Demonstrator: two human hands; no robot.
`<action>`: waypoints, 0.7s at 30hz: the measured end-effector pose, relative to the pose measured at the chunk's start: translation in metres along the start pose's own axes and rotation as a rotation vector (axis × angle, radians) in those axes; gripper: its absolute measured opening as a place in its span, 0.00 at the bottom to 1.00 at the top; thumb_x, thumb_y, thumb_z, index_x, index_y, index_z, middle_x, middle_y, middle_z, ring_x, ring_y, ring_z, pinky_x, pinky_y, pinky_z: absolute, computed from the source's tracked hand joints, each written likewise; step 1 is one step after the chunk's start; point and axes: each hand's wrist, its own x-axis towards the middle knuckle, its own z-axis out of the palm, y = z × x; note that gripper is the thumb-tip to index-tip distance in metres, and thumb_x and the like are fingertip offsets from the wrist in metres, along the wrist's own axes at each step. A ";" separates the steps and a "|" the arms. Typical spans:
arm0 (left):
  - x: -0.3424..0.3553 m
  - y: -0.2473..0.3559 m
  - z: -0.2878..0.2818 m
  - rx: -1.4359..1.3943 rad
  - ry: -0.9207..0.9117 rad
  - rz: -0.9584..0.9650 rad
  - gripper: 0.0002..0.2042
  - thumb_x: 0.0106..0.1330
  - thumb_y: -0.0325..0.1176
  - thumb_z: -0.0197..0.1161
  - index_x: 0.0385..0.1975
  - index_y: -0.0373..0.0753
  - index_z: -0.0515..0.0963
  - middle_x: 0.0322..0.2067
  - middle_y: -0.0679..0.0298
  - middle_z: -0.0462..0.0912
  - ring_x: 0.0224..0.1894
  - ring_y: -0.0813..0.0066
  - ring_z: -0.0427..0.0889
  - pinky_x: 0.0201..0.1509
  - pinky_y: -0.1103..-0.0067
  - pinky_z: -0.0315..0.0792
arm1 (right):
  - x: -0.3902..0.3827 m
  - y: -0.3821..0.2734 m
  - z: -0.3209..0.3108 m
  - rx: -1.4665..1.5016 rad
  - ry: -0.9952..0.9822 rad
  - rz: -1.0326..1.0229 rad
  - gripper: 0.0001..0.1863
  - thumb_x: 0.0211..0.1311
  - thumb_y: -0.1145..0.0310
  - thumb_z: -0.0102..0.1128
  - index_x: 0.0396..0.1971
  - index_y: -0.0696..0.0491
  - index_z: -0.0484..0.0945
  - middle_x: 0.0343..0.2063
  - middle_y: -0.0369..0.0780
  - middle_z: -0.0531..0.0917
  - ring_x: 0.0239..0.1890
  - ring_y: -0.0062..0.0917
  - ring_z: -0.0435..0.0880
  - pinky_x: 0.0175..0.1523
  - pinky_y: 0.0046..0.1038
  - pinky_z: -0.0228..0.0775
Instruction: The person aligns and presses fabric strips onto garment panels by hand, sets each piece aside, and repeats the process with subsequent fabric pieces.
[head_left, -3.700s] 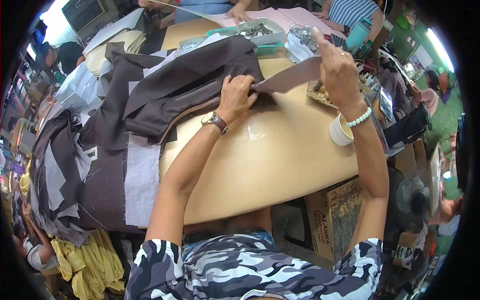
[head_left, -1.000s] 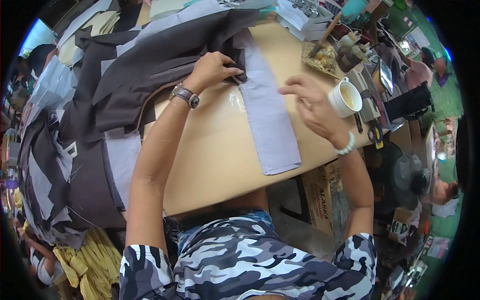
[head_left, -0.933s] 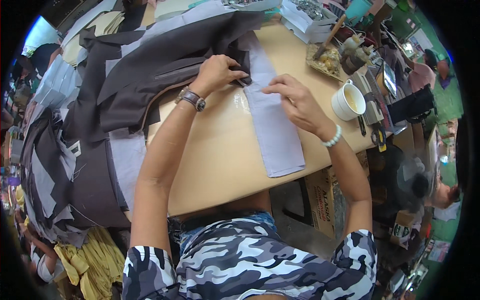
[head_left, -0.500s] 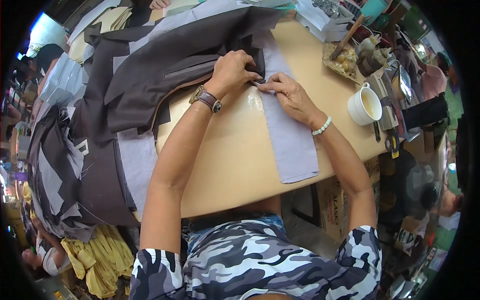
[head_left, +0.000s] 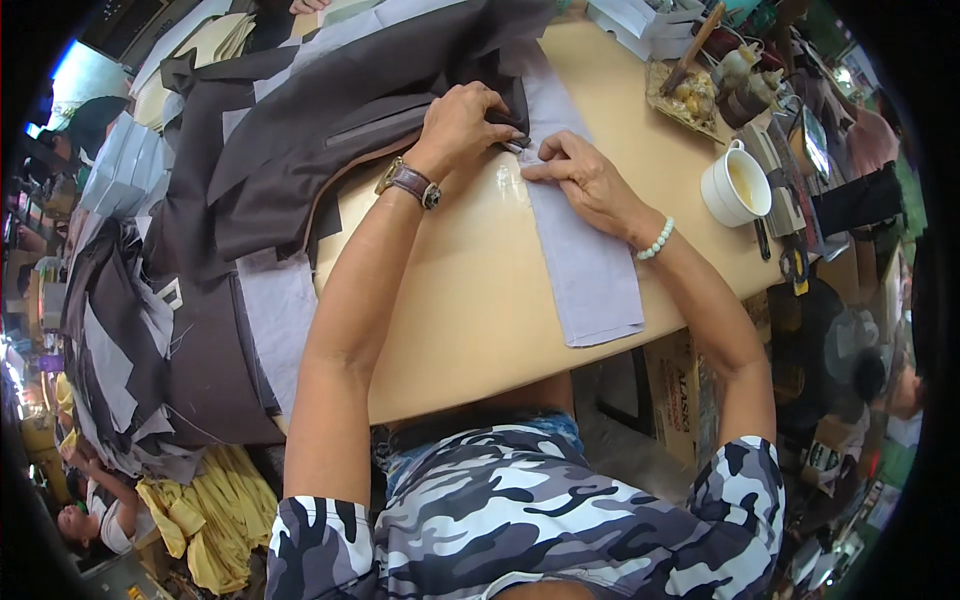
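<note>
My left hand (head_left: 460, 128) is closed on the corner of a dark brown fabric piece (head_left: 280, 180), which has a narrow slit and a pale brown curved edge. A lavender-grey cloth strip (head_left: 590, 285) runs from under that corner toward the table's front edge. My right hand (head_left: 590, 185) rests on the strip just right of the corner, index finger stretched out and the fingers apart. A small shiny patch (head_left: 508, 185) lies on the tan table beside the strip.
At right stand a white cup (head_left: 735, 185) of drink, a dish with a stick (head_left: 680, 100), small bottles (head_left: 750, 95) and scissors (head_left: 793, 265). Dark cut fabric (head_left: 120, 340) is piled at left. Another person's hand (head_left: 308, 6) shows at the back, a person (head_left: 95, 515) at lower left.
Earlier my right hand was raised holding a piece aloft; it has come down onto the lavender strip, now lying flat. Since half a second ago its fingertips have parted slightly from my left hand.
</note>
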 end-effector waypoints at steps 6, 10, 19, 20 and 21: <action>0.000 -0.006 0.000 0.014 0.009 0.022 0.16 0.47 0.45 0.70 0.31 0.42 0.83 0.37 0.61 0.80 0.45 0.62 0.76 0.47 0.69 0.70 | -0.041 -0.031 -0.006 -0.010 -0.040 -0.089 0.16 0.45 0.83 0.51 0.33 0.53 0.82 0.37 0.44 0.74 0.43 0.37 0.74 0.49 0.32 0.67; -0.001 -0.002 -0.001 0.022 0.009 0.027 0.16 0.47 0.45 0.70 0.31 0.42 0.83 0.38 0.61 0.80 0.45 0.62 0.76 0.48 0.69 0.70 | -0.049 -0.036 -0.010 0.031 -0.099 -0.056 0.15 0.47 0.83 0.51 0.34 0.54 0.82 0.37 0.44 0.75 0.42 0.37 0.75 0.50 0.31 0.67; -0.002 -0.005 0.005 0.021 0.044 0.037 0.17 0.48 0.46 0.70 0.31 0.40 0.82 0.37 0.60 0.80 0.44 0.61 0.76 0.48 0.69 0.70 | -0.019 -0.015 0.006 -0.095 0.045 -0.066 0.17 0.47 0.82 0.49 0.36 0.54 0.82 0.35 0.44 0.75 0.39 0.38 0.74 0.47 0.34 0.68; 0.000 -0.007 0.004 0.031 0.045 0.042 0.17 0.48 0.46 0.70 0.32 0.40 0.82 0.37 0.60 0.80 0.44 0.61 0.76 0.48 0.69 0.70 | -0.025 -0.018 0.005 -0.125 0.034 -0.103 0.17 0.47 0.82 0.49 0.37 0.53 0.82 0.35 0.44 0.75 0.39 0.38 0.74 0.46 0.34 0.68; 0.001 -0.007 0.005 0.037 0.045 0.049 0.17 0.48 0.46 0.70 0.32 0.40 0.82 0.38 0.60 0.80 0.45 0.61 0.76 0.48 0.70 0.70 | -0.033 -0.023 0.002 -0.125 0.029 -0.095 0.17 0.47 0.82 0.49 0.37 0.53 0.82 0.35 0.44 0.75 0.39 0.38 0.74 0.46 0.34 0.68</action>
